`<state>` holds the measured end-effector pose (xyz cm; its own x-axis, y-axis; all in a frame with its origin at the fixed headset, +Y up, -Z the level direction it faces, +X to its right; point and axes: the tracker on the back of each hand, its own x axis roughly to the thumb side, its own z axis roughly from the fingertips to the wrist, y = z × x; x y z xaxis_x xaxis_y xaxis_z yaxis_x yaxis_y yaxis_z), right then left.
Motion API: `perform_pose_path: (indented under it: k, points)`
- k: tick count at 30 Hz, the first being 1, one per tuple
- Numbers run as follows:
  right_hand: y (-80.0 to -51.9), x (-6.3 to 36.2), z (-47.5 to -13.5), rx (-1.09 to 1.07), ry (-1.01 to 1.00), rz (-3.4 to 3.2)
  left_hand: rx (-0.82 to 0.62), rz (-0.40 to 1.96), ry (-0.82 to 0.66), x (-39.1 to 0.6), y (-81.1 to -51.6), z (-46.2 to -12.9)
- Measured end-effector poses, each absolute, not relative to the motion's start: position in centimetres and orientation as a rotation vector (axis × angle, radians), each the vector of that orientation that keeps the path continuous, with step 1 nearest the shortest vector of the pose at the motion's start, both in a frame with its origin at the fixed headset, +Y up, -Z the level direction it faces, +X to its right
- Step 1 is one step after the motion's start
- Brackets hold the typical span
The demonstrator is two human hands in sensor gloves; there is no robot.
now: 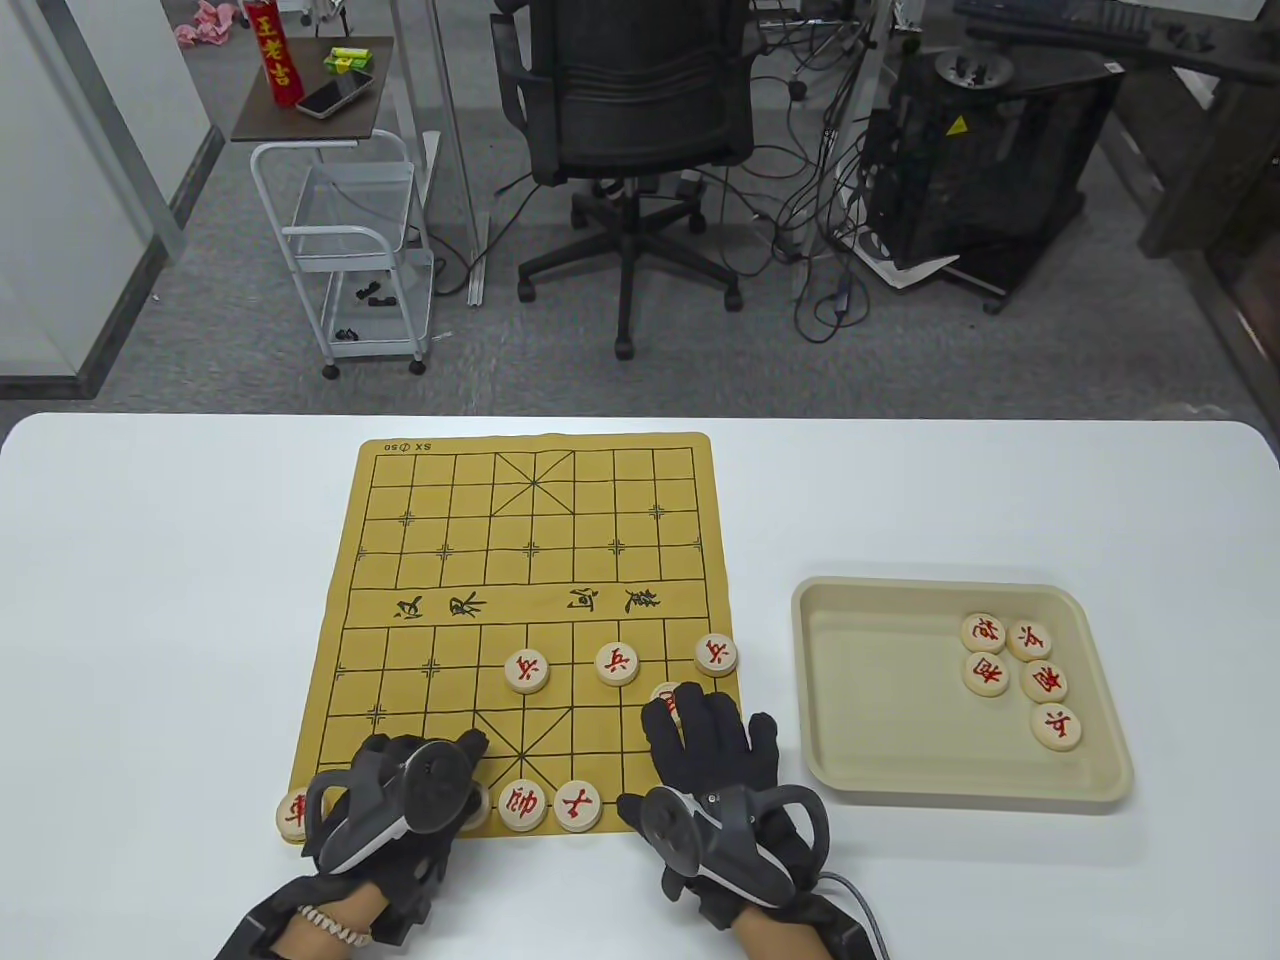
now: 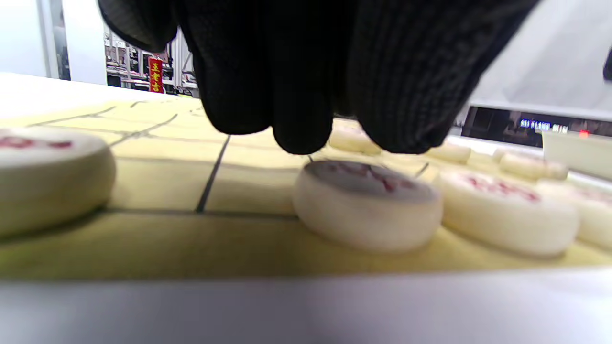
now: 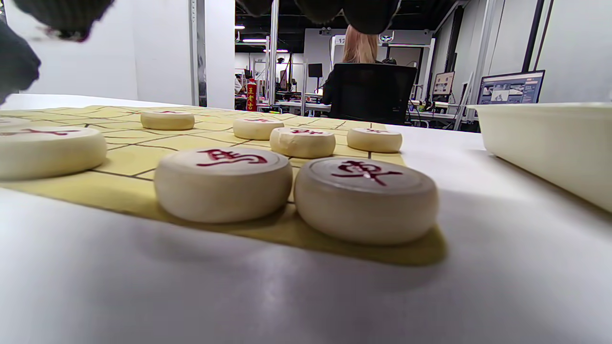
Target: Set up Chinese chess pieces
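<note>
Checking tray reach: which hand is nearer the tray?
Right. The right hand lies over the board's near right corner, just left of the tray; the left hand is over the near left, farther off.

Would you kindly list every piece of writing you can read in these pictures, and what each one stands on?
"SX", upside down, then blurred marks: far left corner of the tan felt chessboard mat.
"王老吉": tall red can on the side cart.
"車": nearest round cream wooden piece in the right wrist view.
"馬": round cream piece beside it.
River characters at the mat's middle and the beige plastic tray's pieces: not surely legible.
</note>
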<state>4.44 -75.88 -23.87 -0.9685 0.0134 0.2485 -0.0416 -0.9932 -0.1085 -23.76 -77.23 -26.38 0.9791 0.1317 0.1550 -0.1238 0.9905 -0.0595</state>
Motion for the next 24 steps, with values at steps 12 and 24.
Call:
perform_pose_path:
  k: [12, 24]
  points:
    - [-76.4, 4.6, -24.2, 0.342, -0.133, 3.104, 0.234, 0.207, -0.071, -28.7, -73.5, -25.2]
    - [-74.8, 9.6, -26.7, 0.032, -0.097, 3.044, 0.207, 0.192, -0.108, -28.2, -74.2, -25.4]
